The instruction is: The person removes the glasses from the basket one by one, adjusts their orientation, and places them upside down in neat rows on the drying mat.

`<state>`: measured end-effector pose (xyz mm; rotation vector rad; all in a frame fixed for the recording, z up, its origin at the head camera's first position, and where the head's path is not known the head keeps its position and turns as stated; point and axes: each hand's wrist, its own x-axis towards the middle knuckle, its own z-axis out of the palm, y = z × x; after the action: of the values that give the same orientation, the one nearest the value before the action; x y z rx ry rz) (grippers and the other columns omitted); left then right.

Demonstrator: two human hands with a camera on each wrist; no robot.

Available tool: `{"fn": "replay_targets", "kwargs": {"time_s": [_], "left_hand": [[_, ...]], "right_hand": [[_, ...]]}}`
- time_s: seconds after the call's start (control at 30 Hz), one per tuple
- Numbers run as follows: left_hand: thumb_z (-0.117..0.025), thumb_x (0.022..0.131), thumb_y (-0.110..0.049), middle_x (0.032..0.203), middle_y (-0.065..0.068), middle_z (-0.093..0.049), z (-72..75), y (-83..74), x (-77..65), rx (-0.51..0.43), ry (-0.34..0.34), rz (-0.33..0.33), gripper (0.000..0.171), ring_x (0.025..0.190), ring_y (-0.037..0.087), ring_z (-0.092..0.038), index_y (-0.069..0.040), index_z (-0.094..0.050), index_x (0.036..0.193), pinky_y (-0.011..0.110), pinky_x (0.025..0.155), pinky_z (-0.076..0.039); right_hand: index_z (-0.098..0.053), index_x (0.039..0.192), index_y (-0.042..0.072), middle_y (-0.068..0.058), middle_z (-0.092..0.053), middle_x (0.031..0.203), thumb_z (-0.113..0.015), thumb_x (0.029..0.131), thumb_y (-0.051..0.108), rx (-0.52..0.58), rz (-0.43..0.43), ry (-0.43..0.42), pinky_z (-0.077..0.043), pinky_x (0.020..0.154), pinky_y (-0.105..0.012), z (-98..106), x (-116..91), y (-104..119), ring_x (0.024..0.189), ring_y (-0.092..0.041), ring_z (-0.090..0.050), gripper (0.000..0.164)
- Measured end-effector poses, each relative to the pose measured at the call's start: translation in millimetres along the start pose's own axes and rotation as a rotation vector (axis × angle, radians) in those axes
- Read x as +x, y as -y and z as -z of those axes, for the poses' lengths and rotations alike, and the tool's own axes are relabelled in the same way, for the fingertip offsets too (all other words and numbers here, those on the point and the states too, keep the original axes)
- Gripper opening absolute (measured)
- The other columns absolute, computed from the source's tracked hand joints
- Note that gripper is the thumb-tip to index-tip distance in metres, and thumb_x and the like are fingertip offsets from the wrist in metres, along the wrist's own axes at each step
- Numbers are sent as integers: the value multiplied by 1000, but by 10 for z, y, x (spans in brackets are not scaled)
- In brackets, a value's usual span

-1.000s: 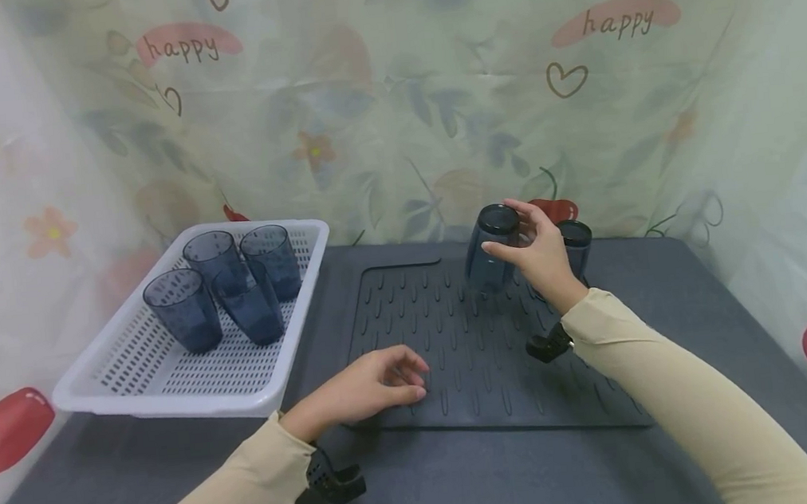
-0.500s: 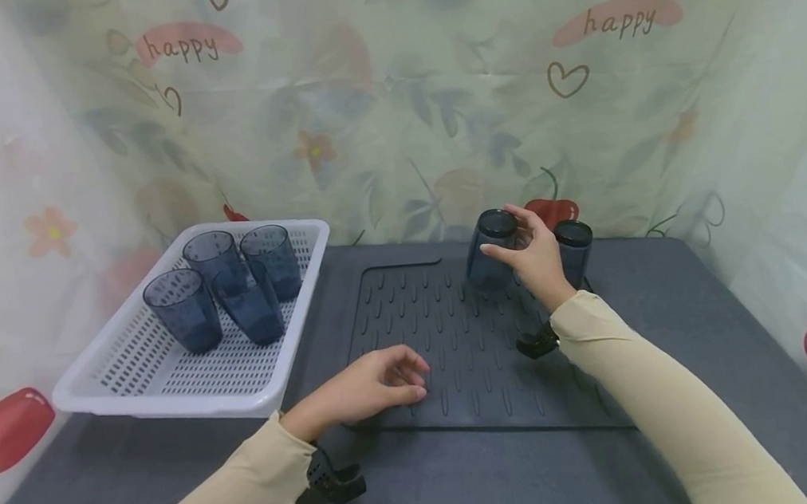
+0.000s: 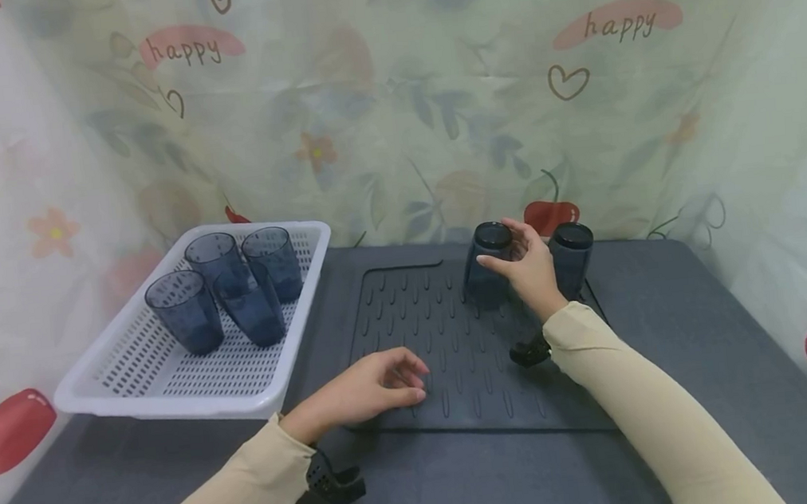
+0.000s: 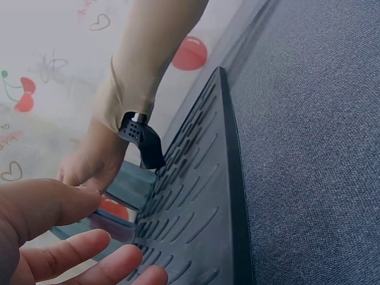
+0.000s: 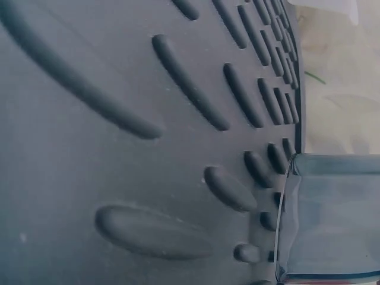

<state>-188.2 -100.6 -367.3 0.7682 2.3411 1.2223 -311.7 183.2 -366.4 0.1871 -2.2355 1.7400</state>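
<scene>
Upside down at the back of the black ribbed drying mat (image 3: 449,360) is a blue tumbler (image 3: 484,283). My right hand (image 3: 531,277) grips it near its base, thumb on one side and fingers on the other. In the right wrist view, the rim of this tumbler (image 5: 326,219) is right at the mat surface. A second inverted tumbler (image 3: 572,261) stands just right of that hand. My left hand (image 3: 368,387) hovers over the mat's front left corner, fingers loosely curved, holding nothing. The left wrist view shows its thumb and fingers apart.
A white perforated basket (image 3: 172,410) stands on the left, holding several upright blue tumblers (image 3: 186,315). The mat lies on a dark grey cloth-covered table (image 3: 439,489). A printed curtain (image 3: 392,125) hangs behind and at both sides.
My right hand has lowered the inverted tumbler and shifted it slightly left toward the mat. More of the second tumbler shows beside it. The left hand has stayed in place.
</scene>
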Motion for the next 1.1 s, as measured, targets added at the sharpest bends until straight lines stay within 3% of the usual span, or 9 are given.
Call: {"fn": "replay_targets", "kwargs": {"time_s": [0.43, 0.77, 1.1], "left_hand": [[-65, 93, -21, 103, -1, -65, -22, -17, 8, -4, 4, 11, 29, 97, 15, -64, -7, -60, 118, 36, 86, -52], [-65, 93, -22, 104, 1, -65, -24, -41, 29, -3, 14, 15, 30, 96, 15, -64, -7, -60, 119, 32, 83, -53], [-65, 93, -22, 104, 2, -65, -36, -41, 28, -14, 17, 13, 31, 96, 15, -64, -6, -59, 119, 32, 82, -52]], "right_hand": [[-41, 144, 12, -10, -47, 144, -79, 81, 16, -3, -8, -19, -34, 113, -37, -19, -28, -89, 136, -23, -43, 74], [-37, 145, 13, -10, -42, 149, -79, 81, 21, -9, -32, 22, -32, 115, -41, 26, 4, -98, 139, -24, -39, 76], [-35, 144, 13, -9, -46, 145, -78, 82, 17, 34, -60, 76, -42, 106, -44, 29, -9, -51, 134, -23, -45, 77]]}}
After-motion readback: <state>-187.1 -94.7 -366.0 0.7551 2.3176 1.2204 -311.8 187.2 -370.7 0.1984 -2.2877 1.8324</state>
